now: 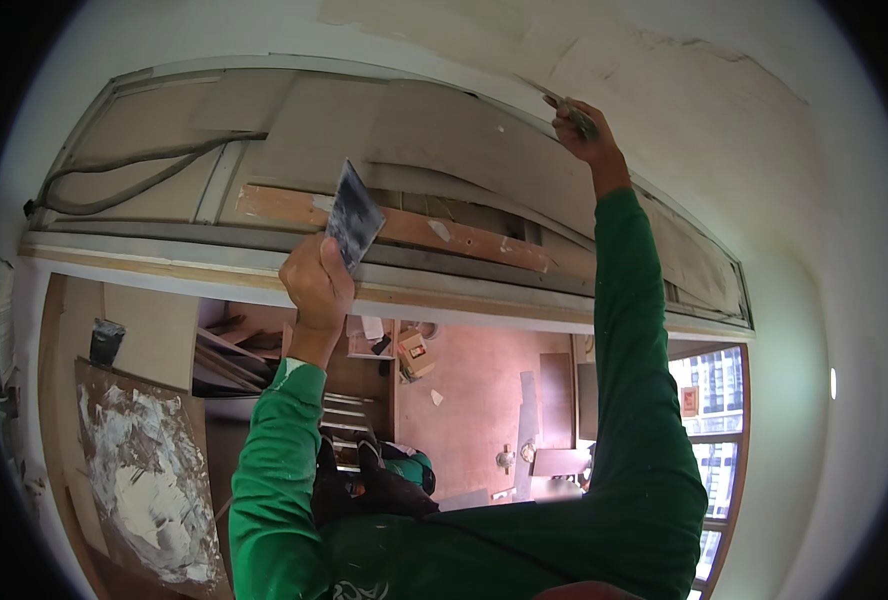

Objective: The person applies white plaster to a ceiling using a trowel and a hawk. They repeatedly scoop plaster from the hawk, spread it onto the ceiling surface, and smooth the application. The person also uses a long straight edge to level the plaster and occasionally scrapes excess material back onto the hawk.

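Left hand [317,285] grips 1 scraper [356,216]; framed recess [314,125] holds plank [289,206], cable [94,210]

A scraper [355,217] in the left hand [318,278] stands before a plank [416,229].

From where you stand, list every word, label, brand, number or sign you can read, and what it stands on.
No text is clear enough to quote.
Green shirt: a pale marking at the picture's lower edge, partly cut off, unreadable.
Cardboard box below: a coloured patch, too small to read.
Flat blade in the left hand: no lettering I can make out.
Tool in the right hand: none discernible either.
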`<state>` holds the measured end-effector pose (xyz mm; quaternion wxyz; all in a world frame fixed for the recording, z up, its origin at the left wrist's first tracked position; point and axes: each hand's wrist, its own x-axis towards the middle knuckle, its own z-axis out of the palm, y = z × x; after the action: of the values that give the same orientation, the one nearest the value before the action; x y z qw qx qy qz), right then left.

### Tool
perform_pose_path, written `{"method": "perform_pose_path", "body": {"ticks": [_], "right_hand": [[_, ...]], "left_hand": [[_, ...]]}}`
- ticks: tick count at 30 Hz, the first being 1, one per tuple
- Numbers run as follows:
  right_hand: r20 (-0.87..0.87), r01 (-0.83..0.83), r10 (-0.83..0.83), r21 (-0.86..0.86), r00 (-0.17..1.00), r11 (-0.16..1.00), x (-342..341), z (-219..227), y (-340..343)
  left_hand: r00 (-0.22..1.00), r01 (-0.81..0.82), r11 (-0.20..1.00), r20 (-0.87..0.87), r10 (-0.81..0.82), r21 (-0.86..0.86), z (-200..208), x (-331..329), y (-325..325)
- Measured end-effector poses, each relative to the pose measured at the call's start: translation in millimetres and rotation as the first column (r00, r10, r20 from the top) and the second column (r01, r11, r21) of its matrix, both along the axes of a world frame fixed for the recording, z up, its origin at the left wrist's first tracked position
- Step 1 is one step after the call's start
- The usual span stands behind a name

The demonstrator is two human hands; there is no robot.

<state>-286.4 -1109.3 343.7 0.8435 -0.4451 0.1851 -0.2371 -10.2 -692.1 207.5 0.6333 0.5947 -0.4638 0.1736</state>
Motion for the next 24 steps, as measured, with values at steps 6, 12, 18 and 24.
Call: {"method": "perform_pose_path", "body": {"ticks": [6,12,18,24], "right_hand": [[-0.112,0.067,-0.059,0.066,0.992,0.996,84,19,-50],[-0.096,0.288,-0.272,0.326,0.958,0.9,126,83,-56],[0.07,0.24,-0.268,0.273,0.961,0.932,111,164,-26],[0.08,0.133,-0.114,-0.296,0.99,0.946,54,144,126]], "left_hand": [[0.999,0.001,1.0,0.044,-0.002,0.015,3,-1,-2],[0.999,-0.011,1.0,0.039,0.011,-0.008,0,0,-2],[0.996,-0.046,0.999,0.08,0.045,0.016,4,0,0],[0.997,-0.063,0.997,-0.033,0.065,0.049,5,1,2]]}}
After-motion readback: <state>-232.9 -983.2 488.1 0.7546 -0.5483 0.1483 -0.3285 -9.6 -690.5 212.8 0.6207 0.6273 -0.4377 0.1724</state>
